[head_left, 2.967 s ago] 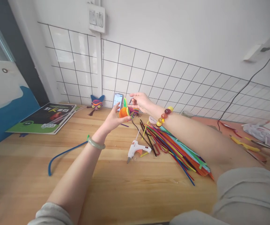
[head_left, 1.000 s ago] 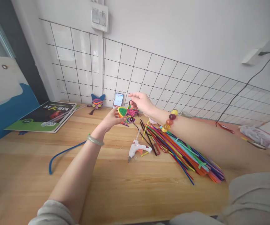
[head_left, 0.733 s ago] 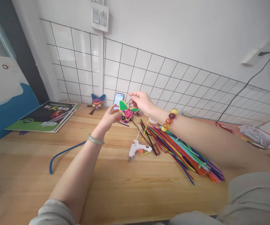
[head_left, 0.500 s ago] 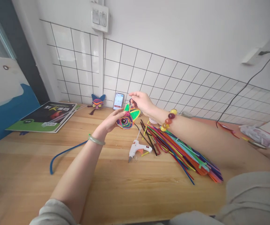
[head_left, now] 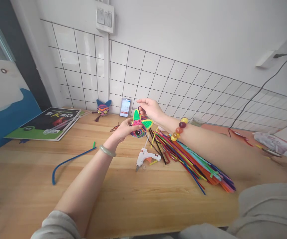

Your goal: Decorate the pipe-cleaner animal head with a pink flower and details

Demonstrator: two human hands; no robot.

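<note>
hands | left hand [head_left: 123,130] fingers pinch pipe-cleaner ornament [head_left: 138,127] | right hand [head_left: 151,109] fingers pinch its loop

Both bare arms are being held out forward, the hands raised close together.

The left hand [head_left: 123,129] is being held palm up, its fingers curled in and closed in a light pinch, a pale green bangle being worn on its wrist. The right hand [head_left: 151,109] is being kept slightly higher, thumb and forefinger pressed together and pointing down, a beaded bracelet being worn on its wrist.
</note>
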